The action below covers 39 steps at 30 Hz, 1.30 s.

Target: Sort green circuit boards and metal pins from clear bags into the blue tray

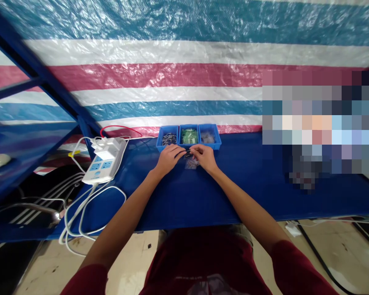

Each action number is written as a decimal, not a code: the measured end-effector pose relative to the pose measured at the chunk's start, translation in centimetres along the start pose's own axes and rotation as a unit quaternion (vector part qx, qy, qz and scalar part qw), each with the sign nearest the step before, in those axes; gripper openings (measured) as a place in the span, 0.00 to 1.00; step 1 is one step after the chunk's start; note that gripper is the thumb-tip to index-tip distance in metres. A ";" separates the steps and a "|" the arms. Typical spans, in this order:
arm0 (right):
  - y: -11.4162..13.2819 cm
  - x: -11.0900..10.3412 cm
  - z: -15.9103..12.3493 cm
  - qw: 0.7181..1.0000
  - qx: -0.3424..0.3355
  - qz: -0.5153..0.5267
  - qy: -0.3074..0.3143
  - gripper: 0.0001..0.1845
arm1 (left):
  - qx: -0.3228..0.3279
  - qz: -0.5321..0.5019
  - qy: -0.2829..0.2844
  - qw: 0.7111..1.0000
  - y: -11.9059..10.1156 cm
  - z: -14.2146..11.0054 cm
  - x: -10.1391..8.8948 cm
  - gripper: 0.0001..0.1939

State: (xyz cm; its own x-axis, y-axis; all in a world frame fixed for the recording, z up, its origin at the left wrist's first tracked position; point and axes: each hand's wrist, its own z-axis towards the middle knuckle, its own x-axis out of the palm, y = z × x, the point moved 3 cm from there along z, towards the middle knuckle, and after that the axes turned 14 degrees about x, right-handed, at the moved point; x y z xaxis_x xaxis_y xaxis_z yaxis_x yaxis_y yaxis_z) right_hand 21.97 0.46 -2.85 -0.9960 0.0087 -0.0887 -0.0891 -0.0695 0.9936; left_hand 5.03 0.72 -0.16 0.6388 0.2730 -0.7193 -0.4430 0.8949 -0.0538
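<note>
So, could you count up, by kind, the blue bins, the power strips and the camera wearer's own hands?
Blue bins: 3
White power strip: 1
Wearer's hands, left hand and right hand: 2
Total: 6

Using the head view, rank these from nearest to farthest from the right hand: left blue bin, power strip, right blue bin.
From the right hand:
1. Right blue bin: just beyond the hand, right end of the row.
2. Left blue bin: opposite end of the same row.
3. Power strip: well off to the left.
</note>
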 end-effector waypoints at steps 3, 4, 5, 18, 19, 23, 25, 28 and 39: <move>-0.1 0.1 0.0 1.000 0.010 0.025 0.012 0.14 | -0.004 -0.012 0.000 1.000 -0.1 0.1 -0.1 0.16; -0.1 0.1 0.0 1.000 0.012 0.024 0.012 0.14 | -0.006 -0.016 -0.004 1.000 -0.2 0.1 -0.2 0.16; 0.0 0.1 -0.1 1.000 0.013 0.020 0.011 0.13 | -0.008 -0.020 -0.009 1.000 -0.3 0.1 -0.2 0.16; 1.7 0.2 -1.0 0.977 -0.076 -0.195 -0.029 0.17 | -0.057 -0.098 -0.085 0.990 -0.8 0.4 -0.7 0.12; 1.7 0.2 -1.1 0.976 -0.077 -0.200 -0.030 0.18 | -0.075 -0.109 -0.091 0.987 -0.8 0.5 -0.7 0.12; 1.7 0.4 -1.2 0.974 -0.082 -0.208 -0.030 0.21 | -0.173 -0.183 -0.124 0.960 -0.6 0.4 -0.5 0.13; 1.7 0.4 -1.2 0.974 -0.081 -0.209 -0.035 0.23 | -0.214 -0.234 -0.143 0.937 -0.5 0.4 -0.3 0.14; 1.7 0.2 -1.3 0.975 -0.076 -0.205 -0.051 0.26 | -0.247 -0.308 -0.167 0.903 -0.6 0.4 0.0 0.15; 1.9 -0.2 -1.4 0.976 -0.074 -0.189 -0.072 0.28 | -0.215 -0.248 -0.123 0.936 -0.4 0.6 -0.5 0.15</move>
State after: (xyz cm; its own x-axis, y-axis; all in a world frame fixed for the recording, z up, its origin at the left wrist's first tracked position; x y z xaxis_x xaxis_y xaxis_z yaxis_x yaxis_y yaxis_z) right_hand 21.95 -1.07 -1.01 -0.8816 0.2019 -0.4265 -0.4612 -0.1776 0.8693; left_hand 5.28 0.42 0.66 0.9355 -0.0188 -0.3529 -0.2312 0.7227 -0.6514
